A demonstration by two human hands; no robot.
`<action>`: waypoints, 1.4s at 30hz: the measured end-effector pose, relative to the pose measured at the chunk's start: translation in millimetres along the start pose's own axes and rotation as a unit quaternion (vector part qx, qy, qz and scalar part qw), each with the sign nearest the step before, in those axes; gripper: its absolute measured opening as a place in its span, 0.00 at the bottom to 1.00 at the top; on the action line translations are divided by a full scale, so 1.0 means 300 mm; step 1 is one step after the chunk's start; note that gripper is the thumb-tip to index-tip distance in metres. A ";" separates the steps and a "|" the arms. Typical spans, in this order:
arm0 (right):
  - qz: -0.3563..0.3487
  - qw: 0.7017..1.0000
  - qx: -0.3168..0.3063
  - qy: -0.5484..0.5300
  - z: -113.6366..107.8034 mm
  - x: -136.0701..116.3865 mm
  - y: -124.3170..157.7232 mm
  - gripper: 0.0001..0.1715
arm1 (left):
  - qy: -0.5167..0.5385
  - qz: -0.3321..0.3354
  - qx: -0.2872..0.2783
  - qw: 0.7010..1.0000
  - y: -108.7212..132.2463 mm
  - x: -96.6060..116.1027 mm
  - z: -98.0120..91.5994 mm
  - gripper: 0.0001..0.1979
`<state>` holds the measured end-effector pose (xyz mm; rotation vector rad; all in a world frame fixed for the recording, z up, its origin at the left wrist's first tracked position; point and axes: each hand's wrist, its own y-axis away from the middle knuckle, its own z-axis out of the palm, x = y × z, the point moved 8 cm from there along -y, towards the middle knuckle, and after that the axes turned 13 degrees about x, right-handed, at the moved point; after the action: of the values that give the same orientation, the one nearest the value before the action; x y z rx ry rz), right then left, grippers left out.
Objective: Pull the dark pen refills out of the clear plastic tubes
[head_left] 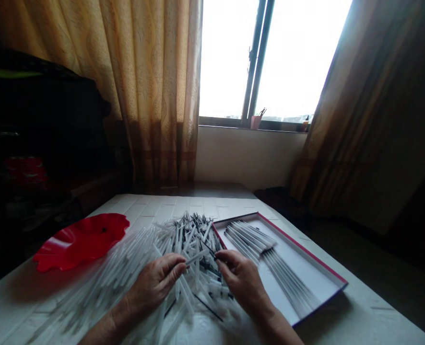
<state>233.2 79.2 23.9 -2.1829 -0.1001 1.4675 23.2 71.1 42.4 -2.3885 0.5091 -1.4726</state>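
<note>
My left hand (160, 278) pinches a short translucent white tube (196, 257) between thumb and fingers, its free end pointing right. Facing it, my right hand (243, 280) is closed on a thin dark rod (207, 247), which slants up to the left. The tube and the rod are close together; whether they touch I cannot tell. Below and behind both hands lies a loose heap of white tubes and dark rods (189, 230). Long clear tubes (100, 275) are spread beside my left hand, blurred toward the near edge.
At right, a shallow white tray with a red rim (302, 248) holds bundles of slim grey sticks (252, 235). A red wavy-edged dish (76, 242) sits at left on the white table (155, 203). Beyond are curtains (155, 86) and a bright window (227, 57).
</note>
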 end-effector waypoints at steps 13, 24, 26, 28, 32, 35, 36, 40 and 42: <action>0.054 0.976 -0.179 -0.107 0.143 -0.088 0.111 0.21 | 0.257 -0.180 0.056 0.948 -0.002 -0.049 0.009 0.26; 0.147 0.935 -0.287 -0.145 0.285 -0.113 0.198 0.23 | 0.354 -0.262 0.117 0.890 0.018 -0.060 0.030 0.29; 0.109 0.952 -0.267 -0.107 0.269 -0.122 0.188 0.22 | 0.364 -0.275 0.139 0.879 0.020 -0.080 0.032 0.29; -0.001 0.975 -0.222 0.004 0.242 -0.153 0.172 0.22 | 0.370 -0.286 0.156 0.870 0.021 -0.094 0.032 0.28; -0.235 0.921 -0.140 0.278 0.221 -0.241 0.184 0.15 | 0.375 -0.306 0.176 0.857 0.023 -0.104 0.028 0.27; -0.258 0.905 -0.115 0.318 0.211 -0.271 0.192 0.11 | 0.377 -0.321 0.178 0.850 0.028 -0.097 0.027 0.28; -0.241 0.918 -0.115 0.294 0.207 -0.272 0.191 0.13 | 0.379 -0.326 0.177 0.848 0.030 -0.092 0.027 0.28; 0.022 0.975 -0.221 0.025 0.251 -0.184 0.212 0.32 | 0.386 -0.333 0.177 0.842 0.034 -0.056 0.022 0.29; 0.134 0.953 -0.263 -0.075 0.292 -0.134 0.250 0.37 | 0.389 -0.332 0.174 0.841 0.034 -0.038 0.021 0.28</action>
<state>123.1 32.5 -0.9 -2.5739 -0.2845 1.9365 22.6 67.5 26.3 -1.6424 -0.4911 -2.5669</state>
